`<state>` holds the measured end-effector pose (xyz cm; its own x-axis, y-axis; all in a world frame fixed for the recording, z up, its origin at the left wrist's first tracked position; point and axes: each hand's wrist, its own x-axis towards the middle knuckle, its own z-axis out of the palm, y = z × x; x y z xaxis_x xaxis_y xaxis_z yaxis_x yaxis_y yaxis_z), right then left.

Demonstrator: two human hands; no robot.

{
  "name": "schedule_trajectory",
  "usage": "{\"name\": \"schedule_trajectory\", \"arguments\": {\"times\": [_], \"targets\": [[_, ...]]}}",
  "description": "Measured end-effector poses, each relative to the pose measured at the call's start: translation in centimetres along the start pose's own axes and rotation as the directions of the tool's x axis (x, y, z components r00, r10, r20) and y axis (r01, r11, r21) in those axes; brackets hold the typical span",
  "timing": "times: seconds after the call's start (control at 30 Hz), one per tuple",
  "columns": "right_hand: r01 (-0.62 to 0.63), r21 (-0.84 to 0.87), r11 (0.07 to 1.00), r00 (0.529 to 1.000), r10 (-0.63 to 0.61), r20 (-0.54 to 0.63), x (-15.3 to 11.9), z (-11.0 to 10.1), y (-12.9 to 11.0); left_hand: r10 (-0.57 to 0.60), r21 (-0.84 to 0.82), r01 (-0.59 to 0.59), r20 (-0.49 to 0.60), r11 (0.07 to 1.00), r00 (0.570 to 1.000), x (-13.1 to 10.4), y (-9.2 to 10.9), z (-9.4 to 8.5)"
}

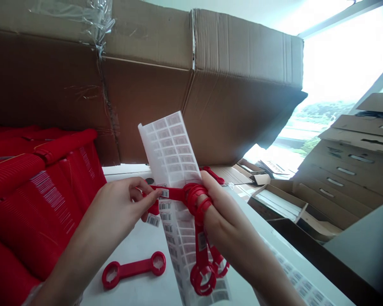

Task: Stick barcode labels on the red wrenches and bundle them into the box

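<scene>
My left hand (124, 204) pinches the far end of a red plastic double-ring wrench (176, 194), its thumb at the edge of a small white barcode label (164, 194) on the handle. Another barcode label (153, 219) shows just below those fingers; what it sticks to is partly hidden. Several red double-ring wrenches are bunched in my right hand (221, 212), their rings around or against its fingers. Two hang downward, the nearer wrench (203, 255) bearing a label. Behind them stands a curling sheet of barcode labels (169, 140), apparently touching the right hand. One loose wrench (134, 268) lies on the white table (127, 293).
Red fabric-like bundles (67, 187) are piled at the left. A large cardboard box (147, 97) overhangs the back. On the right are an open carton (281, 199) and stacked cardboard boxes (347, 161). Another label strip (296, 276) lies near the right forearm.
</scene>
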<state>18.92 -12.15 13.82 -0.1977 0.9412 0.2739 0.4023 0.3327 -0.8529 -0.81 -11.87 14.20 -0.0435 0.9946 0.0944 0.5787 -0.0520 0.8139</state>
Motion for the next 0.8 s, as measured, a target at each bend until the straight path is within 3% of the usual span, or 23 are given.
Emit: {"name": "schedule_trajectory", "arguments": {"times": [0.13,0.27,0.5,0.63,0.8], "targets": [[0.012,-0.057,0.998,0.998,-0.016,-0.06,0.7,0.0,0.4,0.02,0.249,0.015,-0.137,0.968,0.99,1.0,-1.0,-0.4],[-0.021,0.029,0.999,0.997,0.023,-0.069,1.0,0.0,0.6,0.049,0.39,0.069,-0.283,0.918,0.958,0.6,-0.8,-0.1],[0.06,0.076,0.995,0.994,-0.052,-0.095,0.2,1.0,0.1,0.13,0.025,-0.128,-0.187,0.991,0.974,0.0,0.3,1.9],[0.065,0.093,0.994,0.993,-0.056,-0.1,0.2,0.8,0.0,0.094,-0.128,-0.119,-0.189,0.985,0.978,0.4,0.1,1.4],[0.036,0.146,0.989,0.992,-0.018,-0.123,0.9,-0.2,0.1,0.061,-0.197,-0.101,-0.199,0.975,0.978,0.8,-0.4,0.2]]}}
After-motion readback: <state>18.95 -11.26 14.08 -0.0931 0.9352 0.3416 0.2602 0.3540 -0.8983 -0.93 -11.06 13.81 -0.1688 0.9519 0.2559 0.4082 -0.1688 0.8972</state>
